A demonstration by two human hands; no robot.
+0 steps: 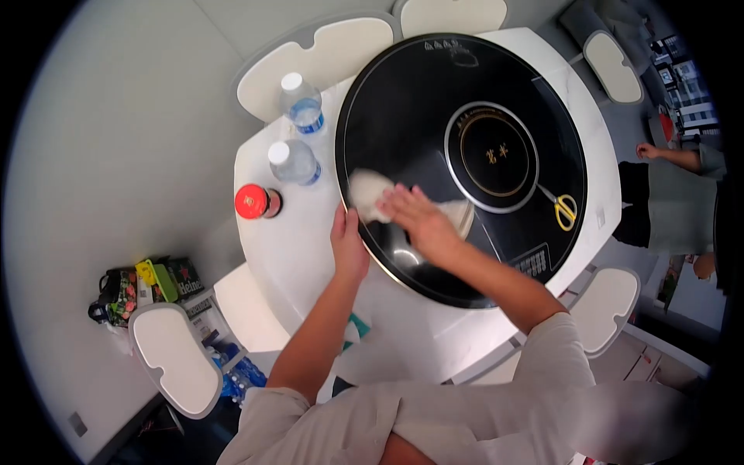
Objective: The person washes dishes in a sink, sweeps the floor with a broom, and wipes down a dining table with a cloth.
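A beige cloth (370, 192), smeared by motion, lies bunched on a round black turntable (395, 101). My right hand (425, 225) presses down on the cloth with its fingers over it, and some cloth shows on both sides of the hand. At the turntable's near left rim, my left hand (350, 246) holds the edge, its thumb and fingers close together. Yellow-handled scissors (565, 211) rest on the right side of the turntable, beside its central ring.
Two plastic bottles (301, 103) and a red-lidded jar (258, 201) stand on the white table (291, 248), left of the turntable. White chairs (177, 360) surround it. Bags (159, 283) sit at the left. Another person (674, 194) stands at the right.
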